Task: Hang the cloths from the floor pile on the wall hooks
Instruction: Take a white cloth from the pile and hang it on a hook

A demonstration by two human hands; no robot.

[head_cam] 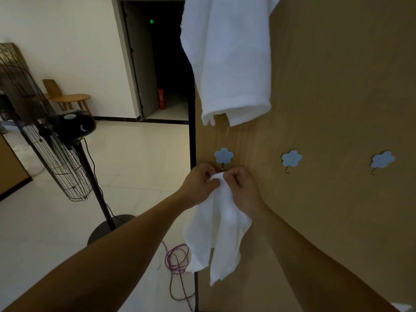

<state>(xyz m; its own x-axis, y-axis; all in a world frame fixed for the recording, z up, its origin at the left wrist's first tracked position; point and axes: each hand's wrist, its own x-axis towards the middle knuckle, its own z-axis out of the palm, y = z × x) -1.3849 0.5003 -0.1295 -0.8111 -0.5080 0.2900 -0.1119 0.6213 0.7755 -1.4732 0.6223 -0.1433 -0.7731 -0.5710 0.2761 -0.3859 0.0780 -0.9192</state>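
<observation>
In the head view, our left hand point(200, 181) and right hand point(243, 188) both pinch the bunched top of a white cloth point(216, 233), just under the left hook point(223, 156) on the wall point(326, 109). The rest of it hangs loose below our hands. A second cloth point(229, 64) hangs above. A fan point(45, 131) stands to the left.
</observation>
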